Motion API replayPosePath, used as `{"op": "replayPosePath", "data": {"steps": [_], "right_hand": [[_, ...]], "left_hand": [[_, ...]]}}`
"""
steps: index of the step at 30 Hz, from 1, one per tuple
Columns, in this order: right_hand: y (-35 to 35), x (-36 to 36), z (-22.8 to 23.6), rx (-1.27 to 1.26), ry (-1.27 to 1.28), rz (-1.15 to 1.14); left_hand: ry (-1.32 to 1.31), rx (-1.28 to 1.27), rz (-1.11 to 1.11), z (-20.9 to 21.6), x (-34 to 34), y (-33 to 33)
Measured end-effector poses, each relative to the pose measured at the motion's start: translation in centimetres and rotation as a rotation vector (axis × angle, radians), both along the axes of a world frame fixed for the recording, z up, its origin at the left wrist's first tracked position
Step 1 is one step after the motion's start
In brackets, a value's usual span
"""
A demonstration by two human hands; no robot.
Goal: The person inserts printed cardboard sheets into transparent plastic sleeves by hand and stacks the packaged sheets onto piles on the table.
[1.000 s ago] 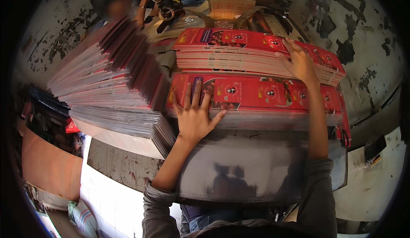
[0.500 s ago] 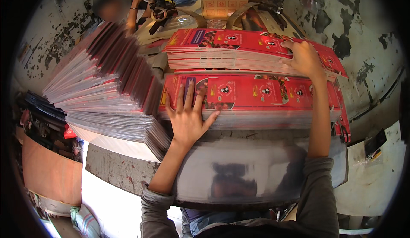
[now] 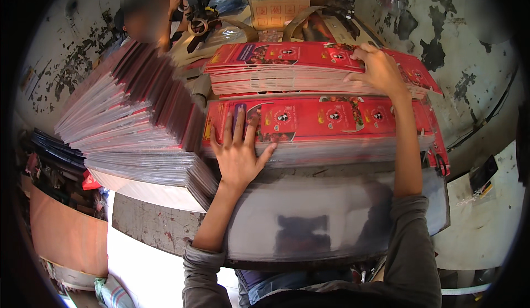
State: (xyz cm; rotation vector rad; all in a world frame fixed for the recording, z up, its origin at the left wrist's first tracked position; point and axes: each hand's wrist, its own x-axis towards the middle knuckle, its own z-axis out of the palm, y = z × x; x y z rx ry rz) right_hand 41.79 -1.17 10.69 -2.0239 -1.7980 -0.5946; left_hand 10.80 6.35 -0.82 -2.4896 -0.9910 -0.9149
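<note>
On the scratched table (image 3: 154, 222) we see the rear stack (image 3: 309, 75) and front stack (image 3: 326, 124) parallel. Right hand (image 3: 382, 73) on the former: fingers more arched than a second ago, thumb parted; contact, we judge, now mostly fingertips; grip, cannot tell. Left hand (image 3: 239, 158): flat on the latter, fingers spread, holding nothing. Tops glossy red; edges pale, layered.

The front stack (image 3: 314, 131) and rear stack (image 3: 309, 71) are topped in red (each purple-patched); the sleeves (image 3: 411, 236) are grey.

Co-worker (image 3: 148, 18): face blurred, torso behind fanned stack (image 3: 132, 112).
Striped sack (image 3: 116, 293): cut by lower edge.
Lower red stack (image 3: 309, 121): left hand (image 3: 236, 156) hides part.
</note>
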Motion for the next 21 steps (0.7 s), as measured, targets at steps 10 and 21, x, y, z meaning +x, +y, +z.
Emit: {"op": "replayPosePath", "data": {"steps": [10,21], "right_hand": [[-0.1,0.6,-0.2,0.098,0.002,0.196],[-3.0,-0.1,3.6,0.939,-0.491,0.026]], "left_hand": [[-0.020,-0.007,0.015,-0.2,0.0,0.0],[-0.064,0.009,-0.046,-0.3,-0.2,0.2]]}}
